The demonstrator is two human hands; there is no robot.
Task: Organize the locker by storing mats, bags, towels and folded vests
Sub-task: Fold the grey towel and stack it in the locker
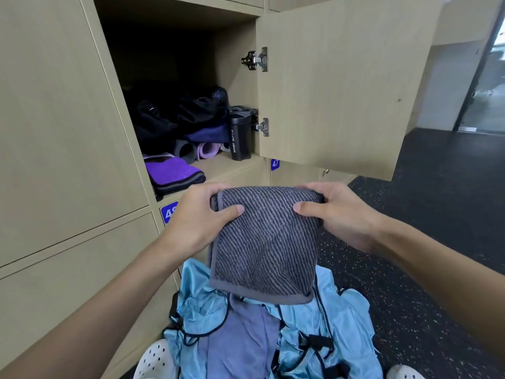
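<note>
In front of the open beige wooden locker compartment [235, 166], both hands held a folded grey towel with dark diagonal stripes [265, 242] by its top edge. The left hand [196, 220] gripped the top left corner, thumb on the front and fingers [202, 190] curled over the edge. The right hand [338, 214] gripped the top right corner the same way. The towel hung down in the air, below the compartment's shelf edge and above a white perforated basket [155, 359] holding crumpled light blue vests with black trim [300, 337] and a lavender cloth [246, 332].

Inside the compartment, a folded purple towel with dark border [172, 170] lay at the front left. Behind it lay a rolled dark grey mat [185, 151] and a rolled lilac mat [207, 150] side by side, with black bags [175, 116] piled on top. A black sport bottle [240, 138] stood upright at the right. The compartment's door [341, 83] was swung open to the right. Blue number labels 48 [169, 212] and 47 [275, 164] sat on the lockers below. The floor [423, 242] was dark and speckled.
</note>
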